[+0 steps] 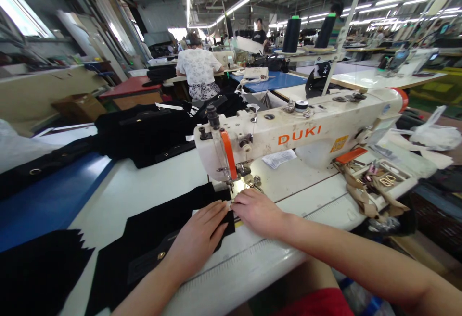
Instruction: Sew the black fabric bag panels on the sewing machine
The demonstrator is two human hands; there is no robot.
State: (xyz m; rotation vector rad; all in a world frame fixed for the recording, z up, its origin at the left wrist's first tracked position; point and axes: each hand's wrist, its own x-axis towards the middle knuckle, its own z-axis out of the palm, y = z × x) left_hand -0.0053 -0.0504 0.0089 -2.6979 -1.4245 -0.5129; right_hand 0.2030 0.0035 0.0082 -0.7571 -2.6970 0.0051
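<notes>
At the front edge of the white bench [137, 186], I have my left hand [200, 232] flat on the black cloth [144, 234], its fingers close together and the thumb apart. My right hand [258, 212] is bent beside the needle area, its fingertips near the left ones; I cannot tell whether its fingers pinch anything. Both hands hide part of the cloth, which lies left of the needle, its long axis running from near left towards the machine. It is matte and stepped at the edge, with a round brass-coloured eyelet [160, 255].

Just beyond, the sewing machine [299, 128], scuffed white metal with a curved orange guard [228, 155], blocks my view of the bench behind its arm. On the right, tan straps [355, 191] hang over a tray [404, 185] of gold-coloured buckles [388, 180]. Left of the machine lies a soft black heap [144, 133]. Farther off are a blue table [267, 80], tapered dark thread cones [291, 35] and a person in a patterned white top [200, 68], back turned.
</notes>
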